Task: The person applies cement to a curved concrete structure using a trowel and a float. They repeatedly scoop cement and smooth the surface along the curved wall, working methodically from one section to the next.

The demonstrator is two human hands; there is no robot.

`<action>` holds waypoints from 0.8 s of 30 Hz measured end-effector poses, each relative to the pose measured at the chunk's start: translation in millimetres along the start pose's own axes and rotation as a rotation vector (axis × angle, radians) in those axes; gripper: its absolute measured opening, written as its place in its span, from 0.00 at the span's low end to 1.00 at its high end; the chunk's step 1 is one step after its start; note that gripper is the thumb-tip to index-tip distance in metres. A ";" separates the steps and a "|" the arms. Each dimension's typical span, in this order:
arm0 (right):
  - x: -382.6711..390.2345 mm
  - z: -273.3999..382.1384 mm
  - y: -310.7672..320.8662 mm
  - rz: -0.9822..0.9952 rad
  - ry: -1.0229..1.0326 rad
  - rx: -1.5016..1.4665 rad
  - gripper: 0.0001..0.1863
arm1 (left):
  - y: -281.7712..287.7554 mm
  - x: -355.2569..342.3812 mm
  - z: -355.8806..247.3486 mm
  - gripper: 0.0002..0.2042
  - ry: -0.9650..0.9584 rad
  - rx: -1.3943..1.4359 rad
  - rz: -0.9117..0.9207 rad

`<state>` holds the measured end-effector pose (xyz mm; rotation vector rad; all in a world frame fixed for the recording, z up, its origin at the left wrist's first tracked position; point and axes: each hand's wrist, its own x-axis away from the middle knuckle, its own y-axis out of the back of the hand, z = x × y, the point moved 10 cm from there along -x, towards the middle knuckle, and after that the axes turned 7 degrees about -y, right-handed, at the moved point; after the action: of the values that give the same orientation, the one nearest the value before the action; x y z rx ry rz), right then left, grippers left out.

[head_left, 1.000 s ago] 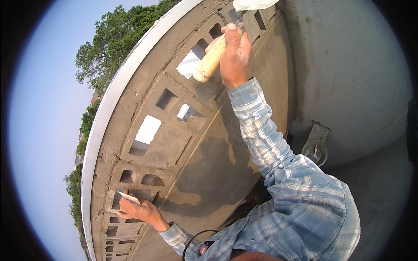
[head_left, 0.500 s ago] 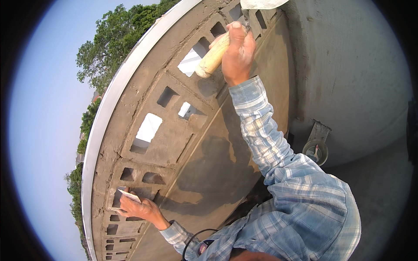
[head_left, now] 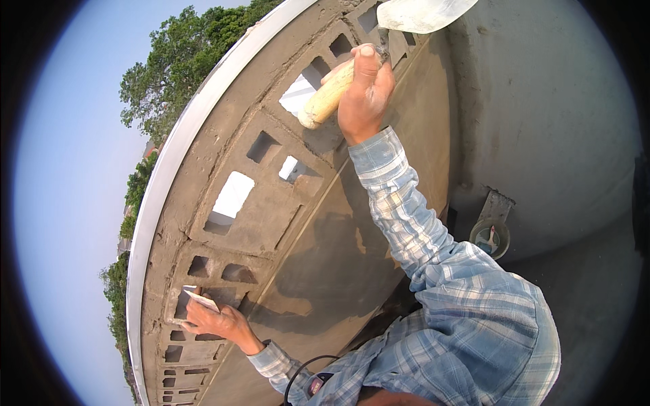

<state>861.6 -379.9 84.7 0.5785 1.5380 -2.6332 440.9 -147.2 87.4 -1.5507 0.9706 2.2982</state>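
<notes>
My right hand is closed round the pale wooden handle of a trowel, its thumb lying along the top. The trowel's light metal blade points away from me at the upper edge, over the upper part of the wall. Lower left, my left hand pinches a thin, flat whitish piece at an opening of a vent block. Both hands are close to a row of grey hollow vent blocks with square and slanted holes, set in the wall.
A white edge strip borders the blocks on the left, with trees beyond. Smooth damp-looking plaster lies beside the blocks. A bucket with a brush-like tool stands at the right, near a grey wall.
My right hand has shifted slightly down and left, and more of the trowel blade shows, swung rightward. My left hand stays at the same opening.
</notes>
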 end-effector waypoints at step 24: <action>-8.6 -54.8 -4.4 0.078 -0.215 0.211 0.22 | 0.3 -2.7 -5.3 0.27 0.005 0.020 -0.005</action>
<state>885.0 -332.5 67.1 0.3412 1.1666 -2.7117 445.9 -150.2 88.7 -1.5501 0.9869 2.2745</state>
